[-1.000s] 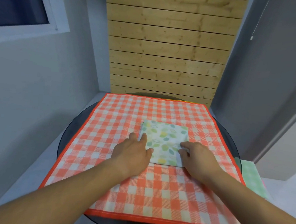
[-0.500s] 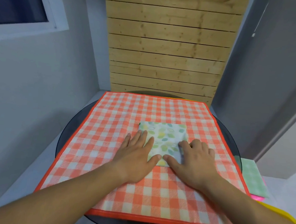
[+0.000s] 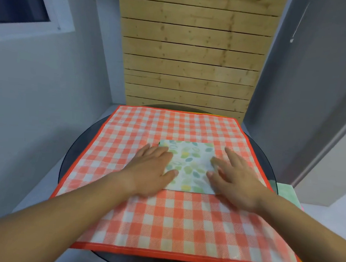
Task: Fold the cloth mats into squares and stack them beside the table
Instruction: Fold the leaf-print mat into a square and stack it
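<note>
Orange-and-white checked cloth spread flat over the round dark-glass table, lying as it did half a second ago. Folded leaf mat at the middle of that cloth, square, in the same spot but with far more of it bared. Out at its left edge now, left hand, slid there from the near edge, fingers straight and close together, palm pressed flat, thumb tip on the print. Likewise drawn off to the right edge, right hand, fingers straight and fanned, pressing down, thumb on the mat's near right part. Thumbs nearly touching before, now well apart with print showing between. Slightly blurred at both hands. Beside the table at right and lower than its top, green mat lying flat; layers under it not tellable. Counted: one cloth, one table, one leaf mat, two hands, one green mat.
</note>
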`<state>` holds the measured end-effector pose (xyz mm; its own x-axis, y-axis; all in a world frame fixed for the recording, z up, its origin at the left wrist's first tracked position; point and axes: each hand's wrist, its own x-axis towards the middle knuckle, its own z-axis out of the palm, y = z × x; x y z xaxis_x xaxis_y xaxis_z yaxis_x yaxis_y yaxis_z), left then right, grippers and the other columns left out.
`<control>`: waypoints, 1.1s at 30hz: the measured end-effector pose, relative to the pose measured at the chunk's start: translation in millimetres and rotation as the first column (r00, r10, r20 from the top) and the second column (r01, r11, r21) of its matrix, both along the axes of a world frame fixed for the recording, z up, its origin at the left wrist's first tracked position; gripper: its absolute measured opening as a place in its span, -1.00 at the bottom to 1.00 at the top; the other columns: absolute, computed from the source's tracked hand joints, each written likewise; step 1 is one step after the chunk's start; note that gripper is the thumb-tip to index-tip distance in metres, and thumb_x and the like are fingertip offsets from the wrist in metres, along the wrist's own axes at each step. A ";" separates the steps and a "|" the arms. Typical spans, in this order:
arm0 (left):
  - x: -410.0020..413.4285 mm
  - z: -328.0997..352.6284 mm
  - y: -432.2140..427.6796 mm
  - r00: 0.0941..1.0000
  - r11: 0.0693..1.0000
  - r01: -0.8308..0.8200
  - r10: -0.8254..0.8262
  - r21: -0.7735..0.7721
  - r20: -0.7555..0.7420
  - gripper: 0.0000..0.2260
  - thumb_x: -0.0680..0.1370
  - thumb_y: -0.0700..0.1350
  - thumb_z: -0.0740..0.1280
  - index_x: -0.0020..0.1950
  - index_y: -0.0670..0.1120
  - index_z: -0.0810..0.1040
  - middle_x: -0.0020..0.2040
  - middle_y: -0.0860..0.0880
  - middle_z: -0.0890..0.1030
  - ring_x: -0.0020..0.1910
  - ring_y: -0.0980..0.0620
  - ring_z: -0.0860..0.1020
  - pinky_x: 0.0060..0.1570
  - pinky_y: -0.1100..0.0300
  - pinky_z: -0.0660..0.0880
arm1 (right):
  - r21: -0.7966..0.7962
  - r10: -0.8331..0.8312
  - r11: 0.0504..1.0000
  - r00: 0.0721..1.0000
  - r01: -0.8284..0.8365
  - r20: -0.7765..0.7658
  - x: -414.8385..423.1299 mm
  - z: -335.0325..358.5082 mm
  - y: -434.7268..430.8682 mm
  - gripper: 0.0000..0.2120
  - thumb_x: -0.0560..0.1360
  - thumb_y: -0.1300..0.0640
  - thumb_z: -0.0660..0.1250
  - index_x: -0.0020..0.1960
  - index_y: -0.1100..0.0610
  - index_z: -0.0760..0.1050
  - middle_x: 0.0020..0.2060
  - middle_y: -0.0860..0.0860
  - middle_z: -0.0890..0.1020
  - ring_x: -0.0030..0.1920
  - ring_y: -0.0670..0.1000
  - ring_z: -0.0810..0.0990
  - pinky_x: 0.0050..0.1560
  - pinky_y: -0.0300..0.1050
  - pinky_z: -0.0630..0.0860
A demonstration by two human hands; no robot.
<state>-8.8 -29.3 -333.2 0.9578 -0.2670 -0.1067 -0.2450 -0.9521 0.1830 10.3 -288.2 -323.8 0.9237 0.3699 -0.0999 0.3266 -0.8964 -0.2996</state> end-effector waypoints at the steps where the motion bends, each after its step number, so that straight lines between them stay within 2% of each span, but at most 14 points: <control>1: 6.1 1.7 -2.3 0.998 1.000 0.001 0.000 -0.027 0.066 -0.47 0.70 0.16 0.01 0.63 -0.01 0.10 0.66 0.01 -0.03 0.62 0.09 -0.14 0.55 0.11 -0.28 | 0.063 0.030 0.997 0.999 -0.033 0.038 5.6 5.4 7.3 -0.41 0.61 -0.26 0.01 0.58 -0.07 0.07 0.60 -0.03 -0.09 0.58 0.00 -0.14 0.51 -0.02 -0.10; 4: 30.1 -0.5 -10.9 0.995 0.999 0.020 -0.018 -0.026 0.099 -0.48 0.71 0.07 -0.01 0.65 -0.03 0.03 0.67 0.00 -0.12 0.62 0.09 -0.21 0.58 0.07 -0.24 | 0.043 0.139 0.989 0.989 -0.142 0.058 31.4 8.4 33.3 -0.42 0.66 -0.12 0.01 0.60 0.07 0.00 0.60 0.00 -0.04 0.58 0.00 -0.11 0.48 -0.15 -0.14; 9: 54.5 -15.0 -20.4 0.999 0.998 0.032 -0.032 0.044 -0.015 -0.45 0.71 0.07 -0.07 0.66 -0.03 -0.16 0.66 0.01 -0.22 0.60 0.12 -0.28 0.58 0.03 -0.28 | -0.186 0.232 0.957 0.972 -0.225 0.019 64.1 -20.8 48.0 -0.39 0.67 -0.14 -0.11 0.61 0.09 -0.18 0.59 0.02 -0.16 0.58 0.04 -0.22 0.55 -0.06 -0.20; 12: 54.2 -21.6 -22.5 0.999 0.997 0.020 -0.017 0.071 -0.042 -0.44 0.71 0.12 -0.13 0.65 -0.02 -0.21 0.64 0.04 -0.27 0.59 0.13 -0.33 0.57 0.01 -0.32 | -0.218 0.247 0.948 0.968 -0.233 0.038 68.1 -31.0 46.9 -0.41 0.66 -0.15 -0.16 0.60 0.05 -0.22 0.59 -0.02 -0.21 0.57 0.01 -0.27 0.53 -0.07 -0.27; 16: 53.7 -25.2 -22.9 0.997 0.995 -0.045 0.051 0.090 -0.060 -0.39 0.69 0.21 -0.17 0.65 -0.02 -0.26 0.63 0.06 -0.30 0.58 0.13 -0.35 0.55 -0.07 -0.35 | -0.235 0.232 0.947 0.972 -0.218 0.034 70.3 -35.2 45.3 -0.39 0.65 -0.19 -0.19 0.60 0.02 -0.24 0.58 -0.06 -0.23 0.56 -0.03 -0.30 0.54 0.00 -0.30; 22: 49.4 -26.5 -17.4 0.982 0.980 -0.162 0.172 0.119 -0.078 -0.26 0.61 0.37 -0.23 0.63 -0.04 -0.31 0.63 0.04 -0.33 0.58 0.08 -0.37 0.53 -0.13 -0.38 | -0.297 0.131 0.948 0.991 -0.115 0.036 69.6 -34.3 35.7 -0.26 0.57 -0.32 -0.27 0.59 0.09 -0.29 0.58 0.00 -0.24 0.57 0.00 -0.28 0.53 0.10 -0.33; 28: 52.8 -19.7 -9.9 0.977 0.986 -0.166 0.169 0.033 -0.127 -0.27 0.64 0.34 -0.10 0.64 -0.04 -0.27 0.64 0.03 -0.30 0.60 0.09 -0.29 0.57 0.01 -0.29 | -0.324 0.065 0.945 0.996 -0.041 0.063 70.5 -32.3 32.0 -0.21 0.54 -0.39 -0.27 0.60 0.07 -0.24 0.59 -0.01 -0.18 0.57 0.07 -0.28 0.52 0.17 -0.31; 30: 50.1 -15.4 -3.4 0.971 0.976 -0.209 0.199 -0.060 -0.133 -0.28 0.65 0.30 0.00 0.66 -0.03 -0.19 0.66 0.02 -0.20 0.63 0.08 -0.18 0.60 0.05 -0.18 | -0.268 0.035 0.963 0.998 -0.019 0.053 69.4 -28.5 31.0 -0.19 0.53 -0.41 -0.24 0.60 0.06 -0.22 0.60 0.00 -0.13 0.58 0.08 -0.24 0.52 0.16 -0.28; 31: 46.6 -14.0 -1.5 0.967 0.962 -0.243 0.230 -0.127 -0.110 -0.29 0.65 0.28 0.07 0.66 -0.03 -0.11 0.67 0.00 -0.09 0.64 0.03 -0.07 0.60 0.04 -0.07 | -0.185 -0.001 0.983 0.999 0.010 0.051 67.0 -25.1 29.1 -0.20 0.54 -0.41 -0.19 0.60 0.05 -0.19 0.60 0.02 -0.06 0.58 0.08 -0.17 0.54 0.15 -0.21; 33: 37.3 -10.9 -1.9 0.957 0.928 -0.282 0.289 -0.245 -0.009 -0.37 0.62 0.20 0.23 0.60 -0.05 0.16 0.58 -0.03 0.27 0.53 -0.08 0.27 0.48 0.00 0.28 | 0.110 -0.105 0.989 0.993 0.098 0.061 61.0 -16.6 22.7 -0.26 0.57 -0.34 -0.02 0.60 0.05 -0.05 0.56 0.06 0.19 0.55 0.13 0.10 0.51 0.15 0.10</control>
<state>28.5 -31.2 -344.1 0.9989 0.0036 -0.0463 0.0224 -0.9107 0.4125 71.3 -265.5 -340.4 0.9603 0.2790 -0.0015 0.2580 -0.8900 -0.3760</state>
